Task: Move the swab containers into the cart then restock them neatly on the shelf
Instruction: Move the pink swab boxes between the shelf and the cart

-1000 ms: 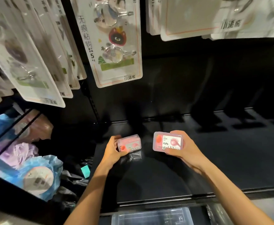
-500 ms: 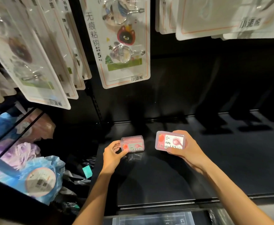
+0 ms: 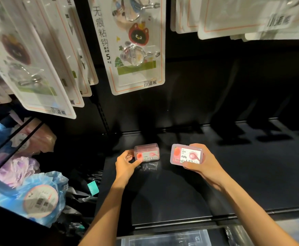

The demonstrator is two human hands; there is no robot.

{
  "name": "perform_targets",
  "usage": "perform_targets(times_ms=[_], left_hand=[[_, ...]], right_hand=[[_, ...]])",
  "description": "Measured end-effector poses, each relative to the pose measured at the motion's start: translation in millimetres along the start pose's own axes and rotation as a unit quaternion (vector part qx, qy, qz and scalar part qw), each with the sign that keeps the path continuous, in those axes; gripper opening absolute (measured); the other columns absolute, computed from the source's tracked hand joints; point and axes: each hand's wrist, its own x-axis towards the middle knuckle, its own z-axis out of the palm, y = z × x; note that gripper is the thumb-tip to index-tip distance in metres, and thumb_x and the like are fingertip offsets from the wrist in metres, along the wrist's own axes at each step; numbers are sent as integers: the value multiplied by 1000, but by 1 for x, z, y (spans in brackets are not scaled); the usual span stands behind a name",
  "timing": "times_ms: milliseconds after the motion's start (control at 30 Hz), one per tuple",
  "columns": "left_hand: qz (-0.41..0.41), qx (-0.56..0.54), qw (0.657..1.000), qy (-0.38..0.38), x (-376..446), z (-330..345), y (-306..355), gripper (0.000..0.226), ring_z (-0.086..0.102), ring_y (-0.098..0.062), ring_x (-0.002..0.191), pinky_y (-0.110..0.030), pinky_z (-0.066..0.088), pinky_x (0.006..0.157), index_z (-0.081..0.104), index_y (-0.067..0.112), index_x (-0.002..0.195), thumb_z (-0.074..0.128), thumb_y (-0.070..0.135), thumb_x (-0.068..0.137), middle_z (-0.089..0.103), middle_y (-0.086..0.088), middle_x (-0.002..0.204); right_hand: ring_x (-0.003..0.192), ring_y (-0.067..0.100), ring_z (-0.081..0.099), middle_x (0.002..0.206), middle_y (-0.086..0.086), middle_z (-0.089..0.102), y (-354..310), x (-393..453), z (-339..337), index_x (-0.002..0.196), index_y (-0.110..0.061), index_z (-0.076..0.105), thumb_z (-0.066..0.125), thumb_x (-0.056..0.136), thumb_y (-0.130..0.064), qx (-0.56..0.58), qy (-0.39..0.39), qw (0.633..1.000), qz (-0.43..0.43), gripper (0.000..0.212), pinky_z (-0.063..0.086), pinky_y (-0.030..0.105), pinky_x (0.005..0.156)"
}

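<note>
A: Where the view begins, at the bottom edge, what lies nearest?

B: A clear plastic bin (image 3: pixel 164 240), probably part of the cart, just below the front lip of the black shelf (image 3: pixel 162 201). Both forearms reach over that lip.

A: And the hands?

B: The left hand (image 3: pixel 126 165) pinches the left container (image 3: pixel 146 152) at its near left corner, thumb on the front label. The container appears to rest on the shelf, its long side facing outward; a faint reflection shows beneath it. The right hand (image 3: pixel 204 165) grips the right container (image 3: pixel 186 155) by its right end, fingers curled round it, label tilted up toward the camera, seemingly above the shelf surface.

A: Why that arrangement?

B: Judged from the task, this is restocking: the left container is being squared up, and the right one is held ready to be set beside it. A gap separates the two.

A: What room is there?

B: The shelf is bare to the right and behind as far as the back wall. To the left its edge meets an upright (image 3: pixel 103 114), beyond which sit bagged bath puffs (image 3: pixel 38 197). Overhead, hook packs (image 3: pixel 131 45) hang above the back of the shelf, limiting how high a hand may lift there.
</note>
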Motion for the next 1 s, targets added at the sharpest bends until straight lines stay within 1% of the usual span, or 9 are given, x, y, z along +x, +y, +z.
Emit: perform_targets(times_ms=[200,333,433,467,533,667,733,867,1000], left_hand=[[-27,-4,1000,8,5,8,3,40,63,-17,107,-36,49,99,63,17,106,83,14,72,68,0,107],[-14,15,1000,12,-5,3,6,54,57,-15,114,-31,43,104,59,13,118,84,15,70,63,0,119],[73,96,987,103,-31,-2,4,56,55,-22,116,-25,37,101,56,4,124,80,8,74,60,-8,123],[127,133,975,127,-43,-2,3,49,56,-25,115,-25,36,101,58,2,122,77,6,76,60,-10,121],[246,206,941,111,-66,1,0,39,57,-24,113,-27,37,102,62,2,117,74,7,80,62,-9,119],[434,348,830,-34,-86,11,-1,40,62,-20,113,-34,49,97,68,8,116,76,21,79,66,-6,120],[475,381,789,-85,-86,15,2,39,62,-21,112,-34,50,97,69,10,116,74,27,81,65,-6,121],[510,424,735,-141,-82,19,-1,36,62,-19,113,-33,49,98,69,15,115,67,35,86,65,-5,121],[514,441,719,-155,-80,19,-4,36,61,-20,113,-30,49,98,68,15,115,60,36,88,64,-6,122]], right_hand=[[106,23,62,114,9,61,10,-3,-8,114,-19,52,79,69,6,16,7,1000,2,58,55,45,89],[100,17,64,111,5,63,14,0,-12,112,-22,53,82,68,3,-9,21,1000,-6,58,57,33,79],[93,6,65,106,-5,63,14,9,-13,109,-27,54,86,63,-5,-53,35,998,-25,61,52,19,68],[90,2,65,105,-7,63,14,14,-12,108,-29,54,86,63,-3,-67,40,996,-31,61,51,16,65],[86,-4,64,103,-8,62,16,25,-10,106,-31,53,84,64,2,-92,47,994,-43,62,49,12,62],[88,2,64,104,-6,62,25,44,-2,108,-26,53,85,61,3,-106,53,992,-37,64,50,11,62],[90,7,63,102,-4,62,29,51,1,108,-24,53,86,60,0,-119,50,991,-23,63,49,11,61],[94,13,63,101,-1,63,38,60,1,102,-23,55,88,58,-4,-159,33,987,-20,58,48,16,66],[96,19,63,101,1,63,41,64,-3,104,-20,56,88,59,-6,-196,26,980,-21,57,47,22,71]])
